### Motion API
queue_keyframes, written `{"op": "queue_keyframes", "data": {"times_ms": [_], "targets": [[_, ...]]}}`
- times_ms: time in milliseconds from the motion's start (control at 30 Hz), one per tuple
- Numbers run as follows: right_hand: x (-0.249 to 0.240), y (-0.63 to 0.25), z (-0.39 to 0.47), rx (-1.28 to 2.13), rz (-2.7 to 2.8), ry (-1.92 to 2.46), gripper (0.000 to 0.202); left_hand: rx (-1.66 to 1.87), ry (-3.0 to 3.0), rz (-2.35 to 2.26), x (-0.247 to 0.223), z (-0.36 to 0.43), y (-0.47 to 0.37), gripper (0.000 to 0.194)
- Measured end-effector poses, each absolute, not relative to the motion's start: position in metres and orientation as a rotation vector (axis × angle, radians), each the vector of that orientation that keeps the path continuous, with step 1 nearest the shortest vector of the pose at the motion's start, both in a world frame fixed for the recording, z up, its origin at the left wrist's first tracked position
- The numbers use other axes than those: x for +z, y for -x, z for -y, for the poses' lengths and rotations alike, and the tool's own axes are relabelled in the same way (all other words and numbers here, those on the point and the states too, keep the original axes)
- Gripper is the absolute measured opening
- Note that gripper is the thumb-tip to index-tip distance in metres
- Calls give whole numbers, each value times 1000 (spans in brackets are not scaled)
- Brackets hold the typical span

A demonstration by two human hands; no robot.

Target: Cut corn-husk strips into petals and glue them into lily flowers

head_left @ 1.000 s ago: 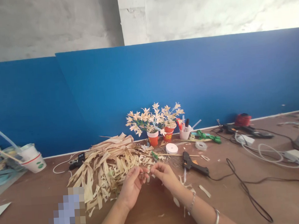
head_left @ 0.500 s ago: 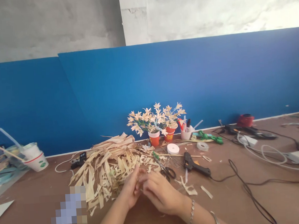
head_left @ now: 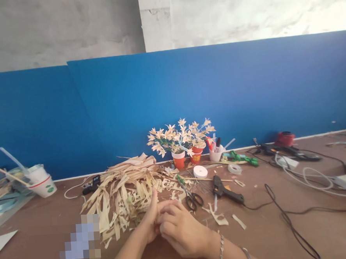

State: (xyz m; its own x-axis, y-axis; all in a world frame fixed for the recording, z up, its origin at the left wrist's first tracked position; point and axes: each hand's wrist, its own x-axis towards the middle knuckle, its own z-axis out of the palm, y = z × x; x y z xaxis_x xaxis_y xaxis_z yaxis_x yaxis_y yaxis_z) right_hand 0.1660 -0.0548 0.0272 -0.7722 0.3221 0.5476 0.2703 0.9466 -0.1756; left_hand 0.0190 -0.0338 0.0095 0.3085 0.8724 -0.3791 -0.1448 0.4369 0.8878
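My left hand (head_left: pixel 150 221) is at the front middle of the table, its thumb pointing up. Against its palm rests my right hand (head_left: pixel 182 228), fingers curled; what lies between them, if anything, is hidden. Just beyond my left hand spreads a heap of dry pale husk strips (head_left: pixel 126 187). Black-handled scissors (head_left: pixel 193 198) lie past my right hand, and a black glue gun (head_left: pixel 226 190) is to their right. Husk scraps (head_left: pixel 217 216) are scattered nearby.
Pale husk flowers (head_left: pixel 173 139) stand in a red-and-white cup (head_left: pixel 179 160) by the blue partition (head_left: pixel 217 83). White tape (head_left: pixel 200 171) lies in front. Black cable (head_left: pixel 293 225) loops at the right; a white cup (head_left: pixel 44 186) leans at the left.
Both hands have shifted slightly left and closer together. My left thumb now points more upright, and more of the scissors' handles shows.
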Motion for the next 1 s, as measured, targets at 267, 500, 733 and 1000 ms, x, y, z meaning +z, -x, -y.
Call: {"op": "queue_keyframes", "data": {"times_ms": [267,500,733,1000], "targets": [[14,-168,44,159,2465,556,13,774,-697,-1013,15,32,-17,89],[19,-176,36,98,2309,720,17,937,-841,-962,13,31,-13,31],[17,-177,31,33,2285,714,18,1028,-996,-1079,5,31,-20,18],[10,-176,25,771,1757,996,17,1286,-1154,-1211,7,38,-33,22]]}}
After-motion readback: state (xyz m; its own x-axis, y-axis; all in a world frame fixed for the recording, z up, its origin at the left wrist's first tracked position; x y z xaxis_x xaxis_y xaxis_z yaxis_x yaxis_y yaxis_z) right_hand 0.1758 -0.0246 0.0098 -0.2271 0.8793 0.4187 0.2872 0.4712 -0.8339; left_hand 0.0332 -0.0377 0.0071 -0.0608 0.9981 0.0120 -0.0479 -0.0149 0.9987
